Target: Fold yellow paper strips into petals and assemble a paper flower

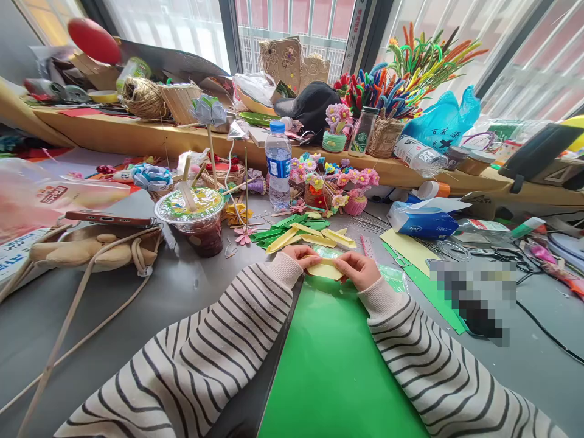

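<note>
A small pale yellow folded paper piece [325, 269] is stretched between my two hands, above the far end of a large green sheet [337, 365]. My left hand [302, 255] pinches its left end between thumb and fingers. At the right end, my right hand [358, 268] grips it the same way. Just beyond my hands lie several folded yellow strips [285, 239], beside a heap of green folded strips [269, 233]. A flat yellow sheet [406, 248] and green scissors [398, 255] rest to the right.
A lidded drink cup [191, 222] and a phone [109, 218] on a bag [98, 246] stand to the left. Behind are a water bottle [278, 167] and crocheted flowers [319, 182]. A tissue pack [422, 219] and black-handled scissors [502, 255] lie at the right.
</note>
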Tool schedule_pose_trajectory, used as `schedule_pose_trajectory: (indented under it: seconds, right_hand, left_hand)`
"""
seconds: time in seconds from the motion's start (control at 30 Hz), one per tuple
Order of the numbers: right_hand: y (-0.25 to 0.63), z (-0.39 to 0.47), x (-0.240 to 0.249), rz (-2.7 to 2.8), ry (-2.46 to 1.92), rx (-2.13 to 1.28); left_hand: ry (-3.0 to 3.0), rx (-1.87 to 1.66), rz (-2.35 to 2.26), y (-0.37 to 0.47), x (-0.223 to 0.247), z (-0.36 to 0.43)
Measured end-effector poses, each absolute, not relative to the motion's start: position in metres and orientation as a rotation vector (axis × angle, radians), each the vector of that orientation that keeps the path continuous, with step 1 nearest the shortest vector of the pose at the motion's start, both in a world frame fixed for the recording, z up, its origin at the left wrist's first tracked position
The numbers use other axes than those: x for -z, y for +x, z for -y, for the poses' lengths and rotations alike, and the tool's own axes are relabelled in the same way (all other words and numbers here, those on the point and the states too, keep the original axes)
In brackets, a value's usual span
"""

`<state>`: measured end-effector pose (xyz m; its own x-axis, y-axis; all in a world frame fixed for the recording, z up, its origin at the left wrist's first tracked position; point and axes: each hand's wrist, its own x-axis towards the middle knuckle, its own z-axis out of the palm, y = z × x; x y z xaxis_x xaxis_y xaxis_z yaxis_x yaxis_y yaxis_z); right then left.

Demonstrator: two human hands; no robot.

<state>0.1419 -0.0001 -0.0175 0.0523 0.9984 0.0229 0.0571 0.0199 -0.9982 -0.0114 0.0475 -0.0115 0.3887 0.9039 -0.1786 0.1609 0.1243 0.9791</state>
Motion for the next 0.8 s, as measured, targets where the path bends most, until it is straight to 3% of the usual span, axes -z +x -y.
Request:
schedule_pose_trajectory:
  seconds: [0.3,0.8]
  right_hand:
    - [0.1399,0.0,0.0179,1.169,-1.353,-1.193]
    - [0.1386,0.0037,0.02,1.302,-1.37,-0.97]
  left_hand:
    - [1.431,-0.718,-1.023,-0.0124,0.015,-0.0477]
    - [1.54,-0.677,-1.012,-0.0138,0.0196,-0.048]
